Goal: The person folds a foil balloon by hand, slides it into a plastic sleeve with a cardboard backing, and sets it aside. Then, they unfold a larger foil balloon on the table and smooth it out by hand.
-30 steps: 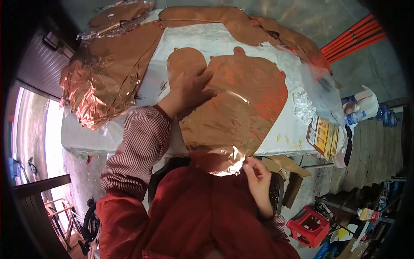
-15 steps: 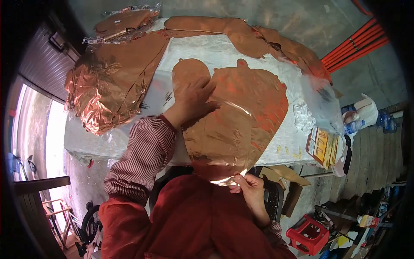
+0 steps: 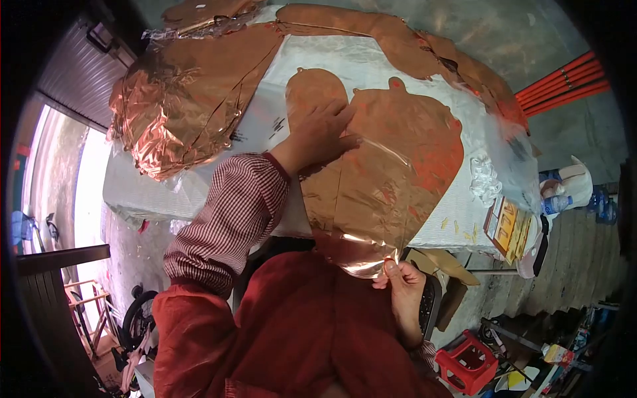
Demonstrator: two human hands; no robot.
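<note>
A flat, copper-coloured foil balloon (image 3: 371, 179) lies over the white-covered table, its near end hanging past the edge toward my lap. It has small tabs along its outline and creases across the middle. My left hand (image 3: 322, 132) rests palm down on its upper left part, fingers spread beside the notch between the two lobes. At the near end, my right hand (image 3: 406, 282) pinches the shiny rim between thumb and fingers. To the left lies a pile of crumpled copper foil balloons (image 3: 179, 106), apart from both hands.
More flat foil pieces (image 3: 338, 20) line the table's far edge. Crumpled clear plastic (image 3: 486, 178) and a yellow printed packet (image 3: 507, 229) sit at the right, near water bottles (image 3: 556, 203). A red stool (image 3: 468, 361) stands on the floor, and orange poles (image 3: 564, 83) lean behind.
The whole view has shifted, so the table and balloon appear farther right and slightly higher. Both hands keep about the same places on the balloon.
</note>
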